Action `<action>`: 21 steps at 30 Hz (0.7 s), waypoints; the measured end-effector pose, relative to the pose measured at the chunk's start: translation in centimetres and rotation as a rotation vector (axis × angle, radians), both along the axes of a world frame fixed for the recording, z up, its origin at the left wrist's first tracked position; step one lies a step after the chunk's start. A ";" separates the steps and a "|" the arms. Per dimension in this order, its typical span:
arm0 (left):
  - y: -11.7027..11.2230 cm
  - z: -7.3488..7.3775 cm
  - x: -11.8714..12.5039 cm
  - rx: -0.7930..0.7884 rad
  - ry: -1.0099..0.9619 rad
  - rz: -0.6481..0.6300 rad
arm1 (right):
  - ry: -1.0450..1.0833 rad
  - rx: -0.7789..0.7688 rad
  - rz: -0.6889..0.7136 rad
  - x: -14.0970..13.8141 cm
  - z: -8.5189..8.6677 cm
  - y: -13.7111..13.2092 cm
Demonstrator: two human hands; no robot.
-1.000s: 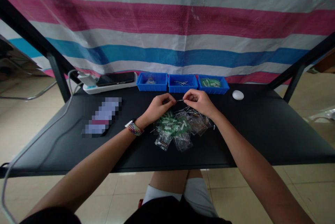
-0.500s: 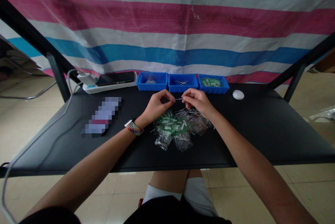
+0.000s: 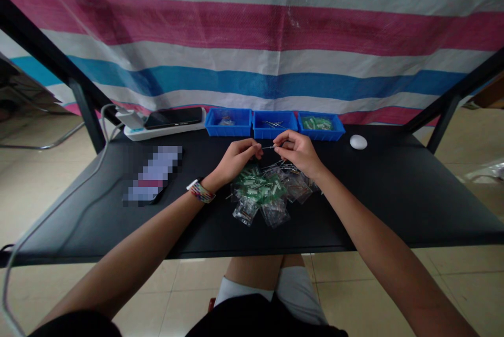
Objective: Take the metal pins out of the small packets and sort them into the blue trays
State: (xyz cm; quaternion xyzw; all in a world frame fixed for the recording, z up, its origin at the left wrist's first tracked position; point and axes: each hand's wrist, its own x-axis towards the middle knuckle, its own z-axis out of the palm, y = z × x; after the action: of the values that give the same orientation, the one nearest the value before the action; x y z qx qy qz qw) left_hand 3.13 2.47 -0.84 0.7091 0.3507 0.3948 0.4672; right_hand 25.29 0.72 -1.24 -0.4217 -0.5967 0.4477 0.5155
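Both hands hover over a pile of small clear bags [image 3: 271, 192] holding green and dark parts on the black table [image 3: 394, 195]. My left hand [image 3: 236, 159] is closed in a pinch; what its fingers hold is too small to name. My right hand [image 3: 297, 152] pinches a thin metal pin [image 3: 268, 147] that points left toward the left fingertips. The two hands almost touch, just in front of the middle blue bin [image 3: 274, 125].
Three blue bins line the back edge: left bin [image 3: 229, 122], the middle one with pins, right bin [image 3: 321, 126] with green parts. A phone on a white power strip [image 3: 173, 118] lies back left, a blurred flat object [image 3: 153, 175] left, a white oval object [image 3: 358, 142] right.
Both hands have lifted slightly away from me, toward the bins, still pinching. The right hand's pin has moved closer to the left fingertips.
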 end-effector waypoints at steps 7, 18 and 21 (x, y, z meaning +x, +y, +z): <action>-0.1 0.0 0.1 0.000 -0.071 0.027 | 0.021 -0.020 0.000 -0.1 0.2 -0.2; -0.1 -0.3 0.3 0.037 -0.114 0.032 | 0.079 -0.080 0.034 -0.5 -0.3 -0.1; 0.0 -0.5 0.2 0.053 -0.079 0.038 | 0.071 -0.053 0.017 -0.5 -0.3 -0.1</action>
State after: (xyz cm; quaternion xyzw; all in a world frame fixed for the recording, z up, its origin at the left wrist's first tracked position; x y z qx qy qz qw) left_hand 3.36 2.50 -1.36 0.6983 0.3349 0.4405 0.4540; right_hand 24.83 0.62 -1.49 -0.4138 -0.5695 0.4825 0.5212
